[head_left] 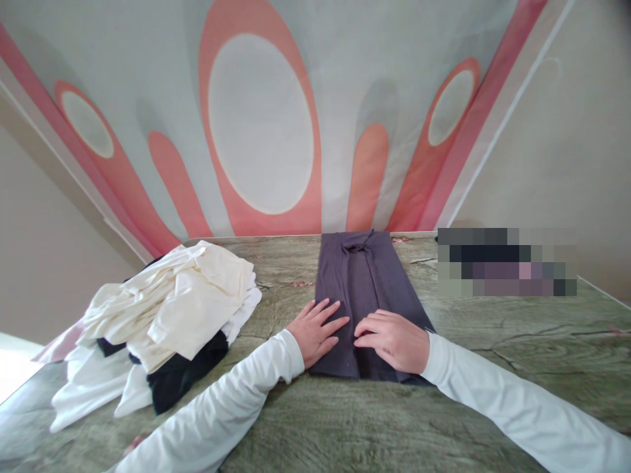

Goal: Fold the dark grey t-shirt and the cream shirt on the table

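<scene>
A dark grey garment [362, 282] lies folded into a long strip on the greenish wood-grain table [493, 341], running from the far edge toward me. My left hand [315, 332] rests flat on its near left part, fingers stretched out and pointing right. My right hand [394, 338] lies flat on the near right part, fingers pointing left toward the other hand. Both arms wear white long sleeves. Neither hand grips anything.
A heap of cream, white and black clothes [167, 322] lies on the table's left side. A blurred patch [507, 263] covers something at the far right. Behind the table hangs a grey cloth with orange-pink ovals [261, 125].
</scene>
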Demonstrator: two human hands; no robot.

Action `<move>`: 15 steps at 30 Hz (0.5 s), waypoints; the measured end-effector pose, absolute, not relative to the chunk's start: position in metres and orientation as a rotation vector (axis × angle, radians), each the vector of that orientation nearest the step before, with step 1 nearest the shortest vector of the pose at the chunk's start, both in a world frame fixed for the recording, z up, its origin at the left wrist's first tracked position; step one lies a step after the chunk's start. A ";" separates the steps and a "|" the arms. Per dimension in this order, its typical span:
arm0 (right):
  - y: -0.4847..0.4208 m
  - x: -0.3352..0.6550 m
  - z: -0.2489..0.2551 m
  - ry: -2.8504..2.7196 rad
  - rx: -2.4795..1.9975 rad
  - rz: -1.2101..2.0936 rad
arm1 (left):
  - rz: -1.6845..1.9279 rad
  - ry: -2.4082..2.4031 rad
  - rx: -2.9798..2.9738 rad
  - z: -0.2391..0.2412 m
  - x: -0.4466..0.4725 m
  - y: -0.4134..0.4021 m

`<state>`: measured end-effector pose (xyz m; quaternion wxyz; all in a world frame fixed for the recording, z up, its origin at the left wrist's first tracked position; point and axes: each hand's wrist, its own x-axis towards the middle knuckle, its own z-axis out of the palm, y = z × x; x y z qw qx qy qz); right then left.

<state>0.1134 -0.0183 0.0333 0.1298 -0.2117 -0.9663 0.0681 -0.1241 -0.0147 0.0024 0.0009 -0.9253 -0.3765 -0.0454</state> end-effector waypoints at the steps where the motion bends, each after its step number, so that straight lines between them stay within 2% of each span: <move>1: -0.021 0.114 0.033 -2.805 -0.618 0.243 | -0.143 -1.180 -2.905 0.004 -0.124 -0.015; 9: -0.020 0.134 0.043 -2.728 -0.577 0.568 | -0.152 -1.102 -2.975 0.012 -0.122 -0.030; 15: 0.005 0.177 0.031 -2.554 -1.002 0.334 | -0.165 -0.962 -3.091 0.014 -0.121 -0.049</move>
